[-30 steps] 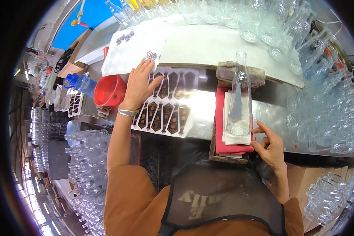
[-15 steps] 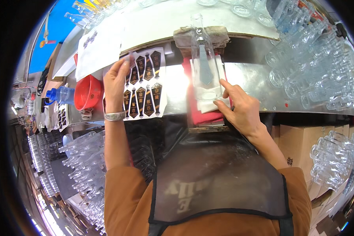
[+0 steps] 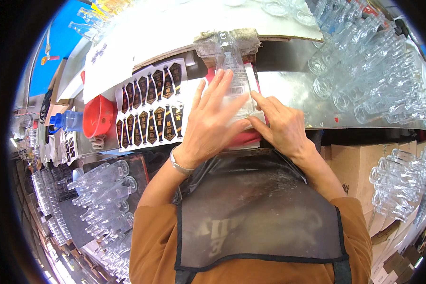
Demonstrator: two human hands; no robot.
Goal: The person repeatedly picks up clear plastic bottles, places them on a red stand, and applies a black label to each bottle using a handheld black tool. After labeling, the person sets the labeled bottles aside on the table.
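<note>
A clear glass bottle lies on its side, base toward me, neck on a cloth-wrapped block. Small print and a barcode panel show on its upper face. My left hand is spread over the bottle's lower body, fingers stretched and slightly blurred; whether its palm touches the glass I cannot tell. Thumb and forefinger of my right hand grip the bottle's base end from the right. Under the bottle is a red pad with white cloth on it. A sheet of black tie-shaped decals lies left of my left hand.
A red bowl and a blue-capped plastic bottle stand at the left. Many clear glass bottles are stacked at the right, with more at lower left. White paper covers the far left; cardboard boxes stand lower right.
My left hand has moved right, from the decal sheet to over the bottle. The bottle's upper face now shows print and a barcode instead of a grey-blue tie shape. My right hand stays at its base.
</note>
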